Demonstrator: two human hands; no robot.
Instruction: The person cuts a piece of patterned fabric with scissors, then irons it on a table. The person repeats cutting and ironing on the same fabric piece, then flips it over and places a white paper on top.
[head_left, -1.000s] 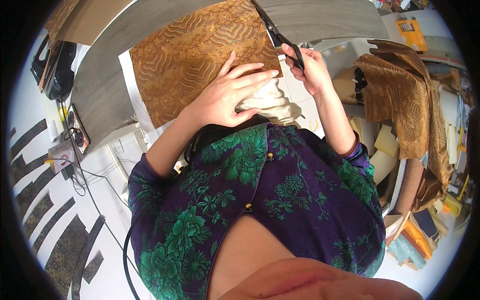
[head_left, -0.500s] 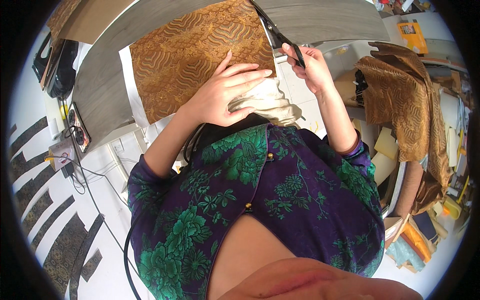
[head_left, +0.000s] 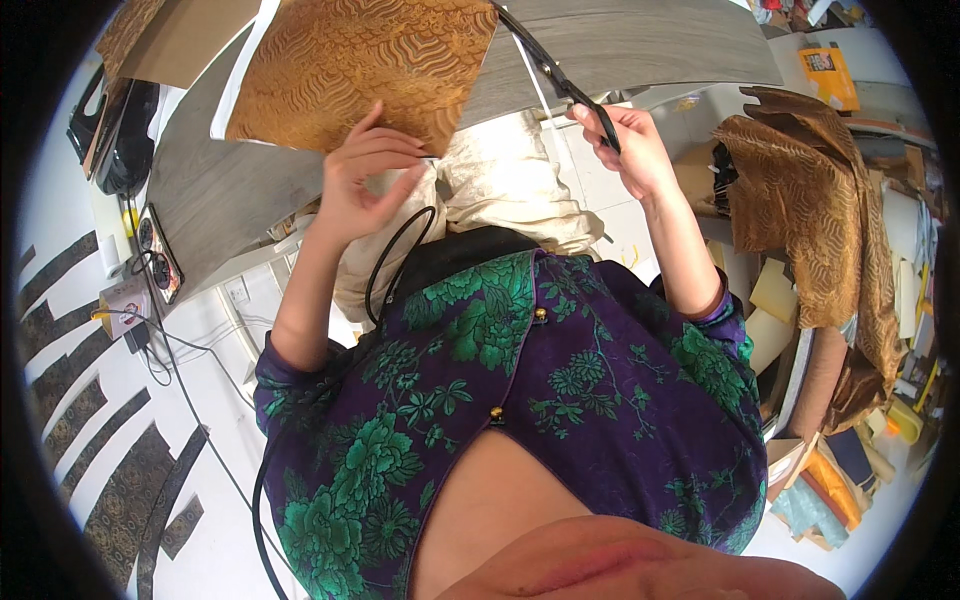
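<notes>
A sheet of gold-brown patterned brocade fabric (head_left: 370, 65) with a white strip along its left side lies on the grey wood-grain table and overhangs the near edge. My left hand (head_left: 370, 175) rests over its near edge, fingers spread and thumb held apart. On the right, my right hand (head_left: 635, 150) grips black-handled scissors (head_left: 560, 80) by the loops. Their dark blades point up and left, alongside the fabric's right edge. The tips run close to the top of the picture, and I cannot tell whether they touch the fabric.
The grey table (head_left: 640, 40) stretches across the far side. A black iron (head_left: 125, 140) and a phone-like patterned object (head_left: 160, 255) stand at its left. More brown brocade (head_left: 800, 200) drapes over a box at right, above assorted scraps. Dark cut fabric strips (head_left: 130, 500) lie at lower left.
The brocade has shifted away and to the left, turning slightly. My left hand has moved left with it, uncovering pale cloth over my lap. The scissors stay nearly in place.
</notes>
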